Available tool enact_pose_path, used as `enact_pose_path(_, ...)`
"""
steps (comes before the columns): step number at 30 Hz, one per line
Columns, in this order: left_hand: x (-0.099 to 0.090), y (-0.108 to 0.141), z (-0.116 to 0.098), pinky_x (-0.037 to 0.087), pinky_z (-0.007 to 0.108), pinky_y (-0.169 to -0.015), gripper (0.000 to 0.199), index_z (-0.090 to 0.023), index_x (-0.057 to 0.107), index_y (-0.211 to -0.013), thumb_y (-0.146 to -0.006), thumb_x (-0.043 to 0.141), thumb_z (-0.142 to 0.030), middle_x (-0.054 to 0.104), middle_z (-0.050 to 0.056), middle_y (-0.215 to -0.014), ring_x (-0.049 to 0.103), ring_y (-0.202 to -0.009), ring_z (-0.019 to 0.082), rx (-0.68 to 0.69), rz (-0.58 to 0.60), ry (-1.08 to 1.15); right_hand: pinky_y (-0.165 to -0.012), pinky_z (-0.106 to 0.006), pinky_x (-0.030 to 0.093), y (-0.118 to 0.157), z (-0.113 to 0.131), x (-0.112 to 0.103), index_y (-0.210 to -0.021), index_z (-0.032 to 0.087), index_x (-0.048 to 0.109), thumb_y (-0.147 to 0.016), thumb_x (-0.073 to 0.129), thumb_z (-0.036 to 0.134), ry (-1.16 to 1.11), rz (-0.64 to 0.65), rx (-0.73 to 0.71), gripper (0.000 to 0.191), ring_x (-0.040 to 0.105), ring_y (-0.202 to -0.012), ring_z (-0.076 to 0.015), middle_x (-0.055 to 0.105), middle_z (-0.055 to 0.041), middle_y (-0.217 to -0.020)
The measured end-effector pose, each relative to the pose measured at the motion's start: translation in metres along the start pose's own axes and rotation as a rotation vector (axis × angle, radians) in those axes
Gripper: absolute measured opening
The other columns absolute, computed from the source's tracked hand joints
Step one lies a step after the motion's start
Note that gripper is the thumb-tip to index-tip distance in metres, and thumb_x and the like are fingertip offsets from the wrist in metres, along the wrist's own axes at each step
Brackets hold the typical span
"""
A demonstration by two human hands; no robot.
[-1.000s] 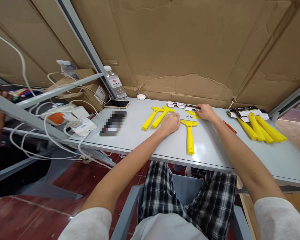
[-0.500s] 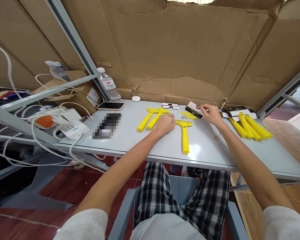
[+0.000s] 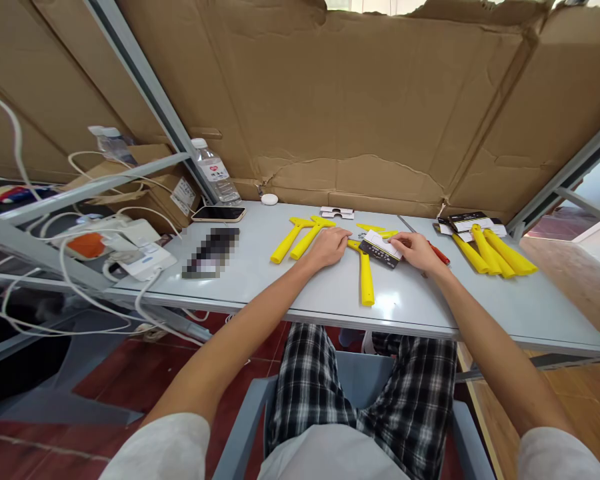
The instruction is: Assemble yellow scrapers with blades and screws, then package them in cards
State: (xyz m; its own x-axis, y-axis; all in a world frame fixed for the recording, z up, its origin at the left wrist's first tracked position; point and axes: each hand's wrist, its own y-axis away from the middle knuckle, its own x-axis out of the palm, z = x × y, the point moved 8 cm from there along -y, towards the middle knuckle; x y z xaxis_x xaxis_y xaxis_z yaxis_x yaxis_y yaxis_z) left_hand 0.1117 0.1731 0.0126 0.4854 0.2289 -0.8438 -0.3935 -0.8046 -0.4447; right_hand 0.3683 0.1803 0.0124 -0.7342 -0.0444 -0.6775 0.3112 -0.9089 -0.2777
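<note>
- pinching card (image 3: pixel 380 249) in right hand (image 3: pixel 414 251), at one o'clock from scraper (image 3: pixel 367 285) handle;
- resting left hand (image 3: pixel 331 247) at card's nine o'clock; cannot tell whether gripping;
- likely matching card to scraper; calls for careful lining-up

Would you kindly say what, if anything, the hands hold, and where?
Right hand: black-and-white printed card, by its right edge. Left hand: cannot be told.

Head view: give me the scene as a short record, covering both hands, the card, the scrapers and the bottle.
left hand: beside two yellow scrapers
right hand: holding black-and-white card
card: overlapping single scraper's head
more yellow handles: right end of table
bottle: behind phone
</note>
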Motion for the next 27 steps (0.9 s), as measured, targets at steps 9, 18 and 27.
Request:
enact_pose_path(9, 0.010, 0.003, -0.014, 0.045, 0.049, -0.122, 0.038, -0.024, 0.076, -0.138, -0.103, 0.062, -0.028, 0.077, 0.007, -0.139, 0.065, -0.134, 0.028, 0.157, 0.110, 0.130, -0.074, -0.035, 0.053, 0.004, 0.014, 0.008, -0.092, 0.022, 0.079, -0.097, 0.060, 0.044, 0.160, 0.012, -0.072, 0.029, 0.063, -0.068, -0.0201, 0.076, -0.0030, -0.077)
enact_pose_path(18, 0.007, -0.002, -0.007, 0.049, 0.046, -0.117, 0.031, -0.025, 0.079, -0.131, -0.104, 0.066, -0.028, 0.079, 0.009, -0.131, 0.068, -0.127, 0.027, 0.138, 0.101, 0.220, -0.089, -0.040, 0.062, 0.012, 0.035, 0.011, -0.147, 0.027, 0.068, -0.101, 0.056, 0.044, 0.097, 0.092, -0.198, 0.051, 0.072, -0.091, -0.0199, 0.061, -0.0118, -0.157)
enact_pose_path(27, 0.003, -0.003, -0.001, 0.053, 0.043, -0.115, 0.028, -0.024, 0.083, -0.126, -0.102, 0.068, -0.023, 0.079, 0.010, -0.130, 0.072, -0.122, 0.025, 0.110, 0.093, 0.272, -0.079, -0.037, 0.059, 0.011, 0.036, 0.016, -0.133, 0.023, 0.078, -0.094, 0.064, 0.035, 0.174, 0.201, -0.156, 0.043, 0.067, -0.073, -0.0183, 0.079, -0.0076, -0.115)
